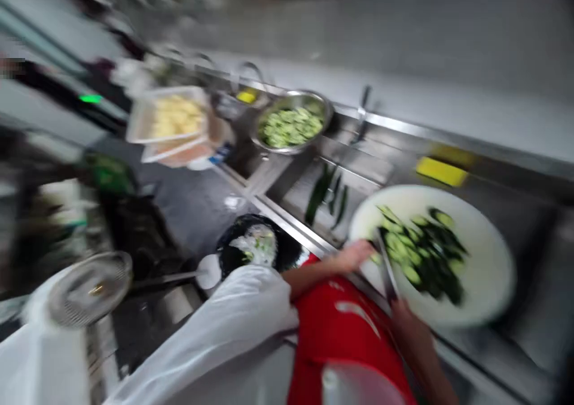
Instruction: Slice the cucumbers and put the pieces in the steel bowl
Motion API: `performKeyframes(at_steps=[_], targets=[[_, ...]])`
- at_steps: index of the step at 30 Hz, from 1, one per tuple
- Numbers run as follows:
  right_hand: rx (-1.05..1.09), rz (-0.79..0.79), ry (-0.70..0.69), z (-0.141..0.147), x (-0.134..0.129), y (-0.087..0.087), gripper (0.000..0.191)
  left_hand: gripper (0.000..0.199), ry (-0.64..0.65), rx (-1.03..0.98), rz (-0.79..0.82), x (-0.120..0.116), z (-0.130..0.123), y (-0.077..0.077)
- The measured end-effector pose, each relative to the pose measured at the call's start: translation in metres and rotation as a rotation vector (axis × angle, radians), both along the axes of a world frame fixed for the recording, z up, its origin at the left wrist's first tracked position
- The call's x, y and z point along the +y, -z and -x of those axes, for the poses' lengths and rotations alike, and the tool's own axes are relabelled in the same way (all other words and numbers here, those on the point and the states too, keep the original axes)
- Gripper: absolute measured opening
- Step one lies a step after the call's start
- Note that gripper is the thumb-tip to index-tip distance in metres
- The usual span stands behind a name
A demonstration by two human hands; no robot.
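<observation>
My right hand [406, 318] is closed round the handle of a kitchen knife [386, 267], whose blade is over the left part of a round white cutting board [487, 273]. Just left of the blade, my left hand [356, 255] has its fingers drawn together at the board's edge, on what looks like the end of a cucumber [375, 258]; motion blur softens the fingertips. Right of the knife lies a spread of sliced cucumber [417, 243], pale green faces mixed with dark skin.
Whole cucumbers [319, 195] lie in the sink left of the board. Behind are a metal bowl of green slices [293, 127], a yellow sponge [442, 171] and an upright dark-handled tool [363, 109]. Plastic tubs [174, 118] with pale yellow pieces and a black wok [237, 231] stand leftward.
</observation>
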State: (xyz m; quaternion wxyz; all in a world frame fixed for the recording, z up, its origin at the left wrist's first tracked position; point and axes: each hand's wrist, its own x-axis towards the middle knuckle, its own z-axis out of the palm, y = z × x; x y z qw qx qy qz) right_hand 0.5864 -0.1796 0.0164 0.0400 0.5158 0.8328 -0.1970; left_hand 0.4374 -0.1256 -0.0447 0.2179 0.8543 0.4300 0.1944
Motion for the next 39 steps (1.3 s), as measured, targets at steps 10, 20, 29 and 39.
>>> performKeyframes(at_steps=[10, 20, 29, 39], targets=[[-0.358, 0.229, 0.203, -0.051, -0.037, -0.02, 0.029, 0.027, -0.064, -0.27, -0.041, 0.008, -0.01, 0.039], [-0.333, 0.25, 0.211, -0.048, -0.033, -0.02, 0.025, 0.028, -0.096, -0.299, -0.027, 0.008, -0.011, 0.04], [-0.341, 0.283, 0.241, -0.044, -0.028, -0.027, 0.026, 0.027, -0.086, -0.293, -0.022, 0.008, -0.003, 0.043], [-0.312, 0.286, 0.215, -0.047, -0.031, -0.026, 0.027, 0.027, -0.07, -0.295, -0.021, 0.008, -0.003, 0.045]])
